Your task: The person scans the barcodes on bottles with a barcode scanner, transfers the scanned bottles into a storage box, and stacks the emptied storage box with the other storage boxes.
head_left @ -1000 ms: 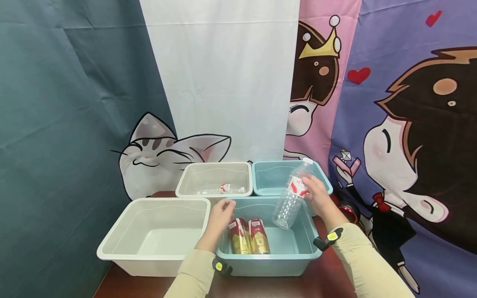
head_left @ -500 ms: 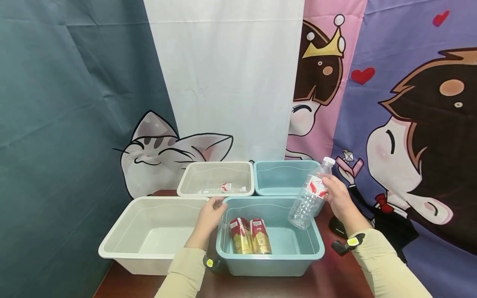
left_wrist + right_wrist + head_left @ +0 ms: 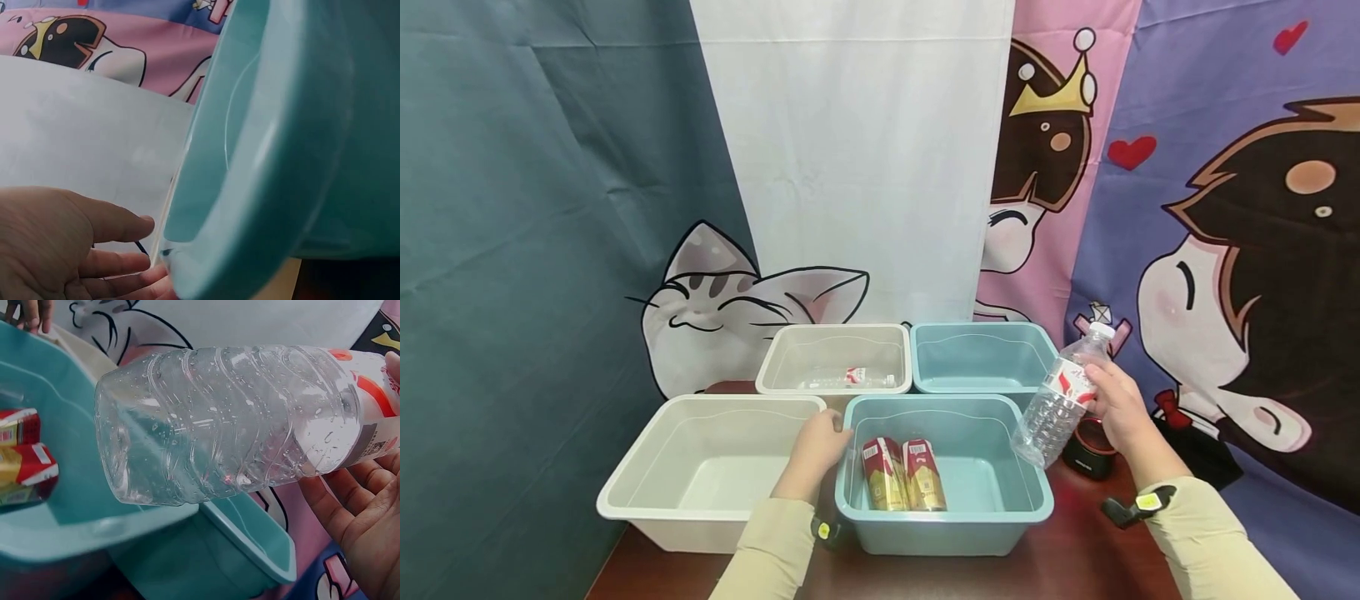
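My right hand (image 3: pixel 1122 408) holds a clear plastic bottle (image 3: pixel 1051 423) by its red-and-white label. The bottle is tilted, white cap up, its base over the right rim of the front blue bin (image 3: pixel 943 517). Droplets cling inside its ribbed wall in the right wrist view. Two red-and-gold cartons (image 3: pixel 922 477) lie at the left inside that bin, perhaps with another behind. At the bin's left corner is my left hand (image 3: pixel 817 446), holding nothing; in the left wrist view its loosely extended fingers (image 3: pixel 122 219) reach the blue rim, and whether they touch it is unclear.
A front white bin (image 3: pixel 711 467) stands left of the blue one. Behind them are a smaller white bin (image 3: pixel 833 333) with a clear bottle (image 3: pixel 854 377) lying in it, and a smaller blue bin (image 3: pixel 981 333). A black round object (image 3: pixel 1090 454) sits right on the brown table (image 3: pixel 1075 542).
My right hand has carried the bottle rightward, from above the front blue bin to its right edge. My left hand has shifted left and down, off the blue bin's inside corner.
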The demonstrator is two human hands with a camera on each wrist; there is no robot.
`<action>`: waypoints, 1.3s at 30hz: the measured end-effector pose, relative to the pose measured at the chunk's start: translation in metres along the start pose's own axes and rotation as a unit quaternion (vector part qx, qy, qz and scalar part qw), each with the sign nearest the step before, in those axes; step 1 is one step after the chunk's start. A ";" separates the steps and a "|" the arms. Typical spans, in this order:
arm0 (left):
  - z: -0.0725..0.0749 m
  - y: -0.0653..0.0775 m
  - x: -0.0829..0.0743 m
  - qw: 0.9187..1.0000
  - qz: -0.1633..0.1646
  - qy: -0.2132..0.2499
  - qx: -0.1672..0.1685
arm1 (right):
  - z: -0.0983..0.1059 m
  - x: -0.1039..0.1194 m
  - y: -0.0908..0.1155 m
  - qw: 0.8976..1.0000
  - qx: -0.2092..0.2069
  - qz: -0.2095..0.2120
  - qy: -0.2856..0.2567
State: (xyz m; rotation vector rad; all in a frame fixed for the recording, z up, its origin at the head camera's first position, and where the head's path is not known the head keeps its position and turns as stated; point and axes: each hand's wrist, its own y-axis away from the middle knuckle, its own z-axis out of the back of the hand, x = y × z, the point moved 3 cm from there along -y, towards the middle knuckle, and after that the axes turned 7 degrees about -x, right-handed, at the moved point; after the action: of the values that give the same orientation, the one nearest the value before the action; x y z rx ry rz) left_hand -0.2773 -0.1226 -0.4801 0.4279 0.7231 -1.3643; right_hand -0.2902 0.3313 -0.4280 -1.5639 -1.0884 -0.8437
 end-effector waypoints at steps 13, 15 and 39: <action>-0.004 -0.002 0.000 1.000 -0.003 -0.020 0.002 | 0.037 -0.001 0.013 0.999 -0.023 -0.022 0.027; -0.004 -0.002 0.000 1.000 0.000 -0.025 0.002 | 0.040 -0.002 0.013 0.999 -0.025 -0.022 0.032; -0.006 -0.001 -0.002 0.999 -0.015 -0.035 0.007 | 0.062 -0.021 0.030 0.855 -0.075 -0.051 0.510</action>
State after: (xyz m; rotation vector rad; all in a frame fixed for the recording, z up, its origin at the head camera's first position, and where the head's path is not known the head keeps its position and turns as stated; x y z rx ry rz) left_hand -0.2796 -0.1173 -0.4830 0.3797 0.6641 -1.4057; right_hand -0.2695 0.3838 -0.4729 -0.9069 -0.3137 -1.6006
